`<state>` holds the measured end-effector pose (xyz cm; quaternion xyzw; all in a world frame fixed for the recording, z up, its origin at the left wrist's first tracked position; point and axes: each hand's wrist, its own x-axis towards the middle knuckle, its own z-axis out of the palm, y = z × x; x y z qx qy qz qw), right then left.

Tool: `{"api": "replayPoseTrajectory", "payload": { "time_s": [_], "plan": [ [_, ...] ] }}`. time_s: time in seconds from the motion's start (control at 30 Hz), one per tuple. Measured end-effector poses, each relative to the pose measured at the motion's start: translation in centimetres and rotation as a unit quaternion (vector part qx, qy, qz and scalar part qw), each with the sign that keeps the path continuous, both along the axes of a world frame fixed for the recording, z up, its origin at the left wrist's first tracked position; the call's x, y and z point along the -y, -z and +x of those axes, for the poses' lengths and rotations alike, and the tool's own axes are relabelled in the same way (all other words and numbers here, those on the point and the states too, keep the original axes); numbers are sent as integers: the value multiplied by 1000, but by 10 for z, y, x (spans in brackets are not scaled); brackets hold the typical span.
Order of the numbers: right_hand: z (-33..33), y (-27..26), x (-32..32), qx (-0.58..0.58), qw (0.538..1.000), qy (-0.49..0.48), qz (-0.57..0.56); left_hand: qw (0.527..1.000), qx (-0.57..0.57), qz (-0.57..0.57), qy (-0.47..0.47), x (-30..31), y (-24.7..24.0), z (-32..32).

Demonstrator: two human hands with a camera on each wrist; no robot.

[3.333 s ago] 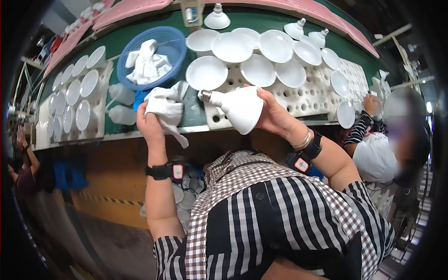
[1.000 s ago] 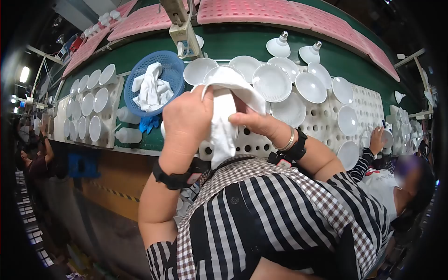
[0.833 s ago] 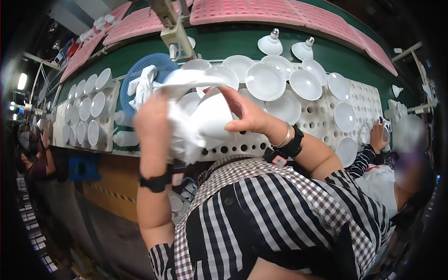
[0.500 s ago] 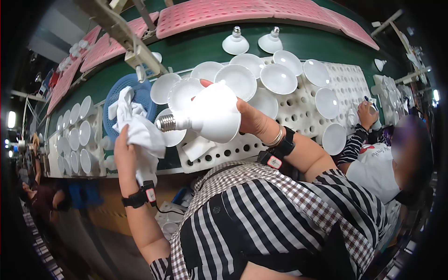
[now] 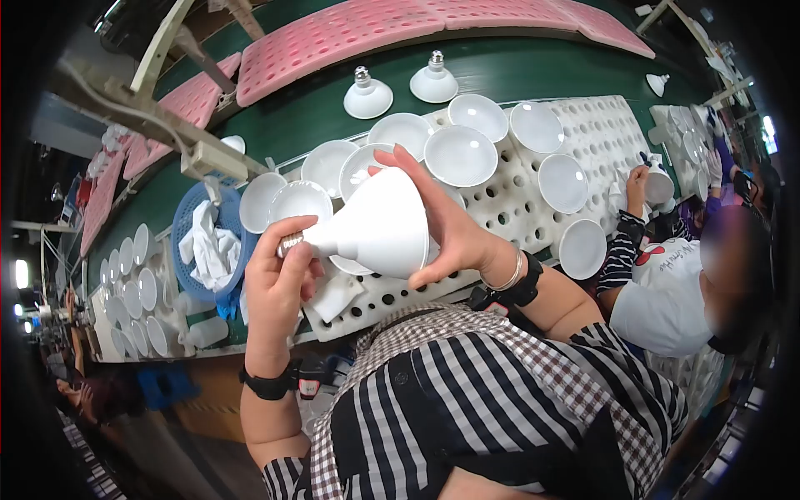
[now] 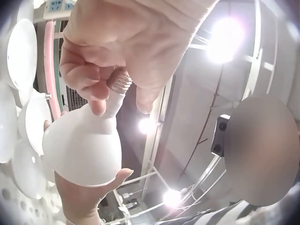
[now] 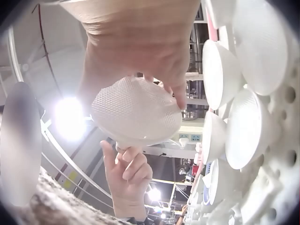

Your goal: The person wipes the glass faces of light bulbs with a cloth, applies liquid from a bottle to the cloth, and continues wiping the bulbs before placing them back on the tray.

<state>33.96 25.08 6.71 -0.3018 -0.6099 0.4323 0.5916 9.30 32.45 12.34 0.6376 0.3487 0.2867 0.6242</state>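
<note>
In the head view, the fingers of the left hand (image 5: pixel 277 272) hide part of the metal base of the bulb (image 5: pixel 379 229), and the bulb itself hides some fingers of the right hand (image 5: pixel 458 237). A second bulb (image 5: pixel 348 267), between the hands, is mostly covered by the held one. Whether the white scrap (image 5: pixel 335 300) beside the left hand is cloth or paper cannot be told. Right of the right hand, another person's (image 5: pixel 667 300) head is blurred. Each wrist view's top edge cuts off its own hand.
</note>
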Motion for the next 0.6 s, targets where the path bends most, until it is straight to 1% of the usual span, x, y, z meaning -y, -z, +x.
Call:
{"api": "replayPoseTrajectory", "payload": {
  "time_s": [0.03,0.1,0.13,0.17,0.2,0.23,0.3,0.37,0.4,0.43,0.47,0.5,0.53,0.57,0.6],
  "plan": [
    [9,4,-1,-2,1000,6,3,1000,-2,3,6,0,4,8],
    [18,4,-3,-26,999,24,-20,982,27,188,-16,-2,9,16],
    [22,3,-3,-91,994,-4,-52,964,15,264,0,-7,9,17],
    [25,0,-5,-93,994,0,-52,965,15,263,5,-13,5,21],
    [28,-3,-6,-87,994,-12,-71,926,-10,376,34,-18,-2,26],
    [30,-6,-7,-81,992,-25,-91,873,-35,483,62,-21,-7,29],
    [39,-4,-6,-91,989,-28,-113,874,-46,480,55,-21,-7,42],
    [42,1,-12,-76,989,-18,-124,858,-80,501,83,-27,-10,46],
    [43,5,-15,-77,989,-20,-123,858,-81,499,88,-33,-8,47],
    [43,9,-18,-106,990,-15,-86,857,-83,500,87,-40,-8,46],
    [44,11,-21,-135,990,-10,-49,858,-86,505,44,-49,-10,46],
    [54,12,-20,-137,989,-13,-47,856,-92,509,-1,-56,-12,53],
    [61,13,-17,-123,989,39,-72,897,-82,428,-69,-69,-14,54],
    [67,15,-13,-110,985,92,-96,927,-72,342,-136,-85,-17,55],
    [71,15,-4,-130,967,150,-160,914,-130,349,-163,-104,-23,60]
  ]
}}
